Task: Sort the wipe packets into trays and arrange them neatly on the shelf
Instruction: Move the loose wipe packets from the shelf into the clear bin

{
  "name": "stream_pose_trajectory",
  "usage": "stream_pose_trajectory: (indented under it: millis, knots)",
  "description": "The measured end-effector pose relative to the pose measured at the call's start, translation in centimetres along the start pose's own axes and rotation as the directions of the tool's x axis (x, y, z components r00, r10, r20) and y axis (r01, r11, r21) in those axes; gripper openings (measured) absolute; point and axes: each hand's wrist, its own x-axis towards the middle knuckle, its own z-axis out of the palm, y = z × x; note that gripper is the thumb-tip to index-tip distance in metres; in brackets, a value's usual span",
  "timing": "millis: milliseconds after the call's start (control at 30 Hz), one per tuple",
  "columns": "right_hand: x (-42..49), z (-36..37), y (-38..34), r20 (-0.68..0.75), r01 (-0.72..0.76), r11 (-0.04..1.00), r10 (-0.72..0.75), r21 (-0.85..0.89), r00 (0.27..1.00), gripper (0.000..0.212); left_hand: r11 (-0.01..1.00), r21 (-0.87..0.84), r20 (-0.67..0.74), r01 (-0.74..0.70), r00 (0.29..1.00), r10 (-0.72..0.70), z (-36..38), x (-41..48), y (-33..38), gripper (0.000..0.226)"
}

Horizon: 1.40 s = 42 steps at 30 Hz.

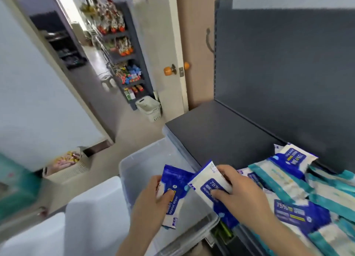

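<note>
My left hand (153, 200) grips a blue and white alcohol wipes packet (173, 182) over a clear plastic tray (134, 159). My right hand (238, 190) holds a second blue and white packet marked 75% (207, 177), at the tray's right edge beside the dark shelf (221, 129). A loose pile of wipe packets, blue and white ones (295, 213) and teal and white ones (284, 181), lies on the shelf to the right of my hands. Inside the tray I see nothing but its bare floor.
White bins (96, 207) stand at the lower left beside the tray. A beige basket (67, 167) sits on the floor by the wall. Through the doorway, a rack of goods (126, 63) and a white basket (149, 108). The shelf's back panel (288, 63) rises behind.
</note>
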Motion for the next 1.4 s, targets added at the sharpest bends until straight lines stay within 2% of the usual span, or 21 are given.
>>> stream_pose_trajectory:
  millis: [100, 200, 367, 467, 533, 633, 733, 833, 933, 1067, 1233, 1400]
  knots:
    - [2.1, 3.8, -2.0, 0.115, 0.03, 0.999, -0.032, 0.016, 0.993, 0.041, 0.993, -0.018, -0.076, 0.119, 0.99, -0.12, -1.3, 1.0, -3.4, 0.022]
    - [3.7, 8.0, -2.9, 0.191, 0.028, 0.999, -0.036, 0.046, 0.981, 0.041, 0.981, 0.021, -0.081, 0.195, 0.978, -0.193, -1.8, 2.5, -6.3, 0.021]
    - [6.1, 13.7, -3.1, 0.268, -0.064, 0.996, 0.045, 0.061, 0.962, 0.029, 0.963, 0.108, -0.037, 0.245, 0.969, -0.243, -1.1, 5.9, -9.7, 0.027]
    - [7.2, 15.8, -3.5, 0.313, -0.062, 0.998, 0.052, 0.025, 0.948, 0.032, 0.954, 0.172, -0.013, 0.246, 0.969, -0.248, -0.8, 7.8, -11.3, 0.031]
    - [7.8, 16.5, -3.8, 0.329, -0.055, 0.998, 0.063, -0.034, 0.942, 0.036, 0.941, 0.259, 0.002, 0.217, 0.974, -0.226, -0.8, 8.9, -12.1, 0.037]
    - [8.2, 16.3, -4.0, 0.274, -0.062, 0.985, 0.106, -0.161, 0.956, 0.041, 0.934, 0.321, 0.032, 0.158, 0.984, -0.177, -0.9, 10.3, -12.5, 0.039]
    - [7.7, 14.8, -3.6, 0.177, -0.074, 0.99, 0.094, -0.119, 0.98, 0.039, 0.937, 0.346, 0.093, 0.052, 0.992, -0.089, -0.8, 11.2, -11.4, 0.03]
    - [6.2, 12.4, -2.6, 0.037, -0.099, 0.994, 0.101, -0.054, 0.994, 0.028, 0.945, 0.291, 0.171, -0.149, 0.98, 0.101, 0.0, 11.5, -7.9, 0.024]
    - [4.0, 9.2, -1.1, -0.128, -0.152, 0.988, 0.149, -0.01, 0.98, 0.024, 0.896, 0.263, 0.223, -0.357, 0.926, 0.304, 1.6, 11.3, -3.3, 0.024]
    - [0.1, 5.0, 1.9, -0.279, -0.245, 0.969, 0.239, 0.014, 0.93, 0.026, 0.83, 0.115, 0.278, -0.545, 0.82, 0.5, 4.8, 9.9, 1.5, 0.024]
    - [-5.1, 0.7, 6.6, -0.422, -0.384, 0.922, 0.368, 0.048, 0.829, 0.026, 0.735, 0.002, 0.343, -0.678, 0.691, 0.636, 9.0, 6.8, 6.0, 0.023]
    - [-9.7, -2.8, 11.6, -0.513, -0.517, 0.852, 0.481, 0.082, 0.711, 0.031, 0.576, -0.05, 0.46, -0.816, 0.493, 0.738, 13.3, 5.5, 11.6, 0.026]
